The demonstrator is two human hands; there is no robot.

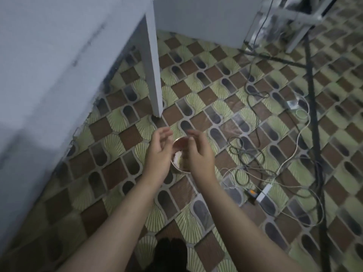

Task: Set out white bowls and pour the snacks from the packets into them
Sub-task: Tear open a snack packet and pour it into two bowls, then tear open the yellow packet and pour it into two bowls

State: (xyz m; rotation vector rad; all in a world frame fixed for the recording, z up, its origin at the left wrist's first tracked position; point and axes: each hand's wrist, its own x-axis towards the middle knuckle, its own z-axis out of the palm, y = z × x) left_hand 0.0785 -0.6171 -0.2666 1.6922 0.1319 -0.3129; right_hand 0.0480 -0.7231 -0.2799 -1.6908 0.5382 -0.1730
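Note:
A small round bowl with something white in it is held between my two hands, above the patterned floor. My right hand covers the bowl's right side and grips it, its fingers curled over the rim. My left hand is against the bowl's left edge with its fingers apart and raised, closed on nothing. The bowl looks shiny and pale, and the hands hide most of it. No snack packet is in view.
A white table fills the left and top, one leg standing on the floor just beyond my hands. Loose cables and a white power strip lie on the floor to the right. A dark stand's legs cross the right side.

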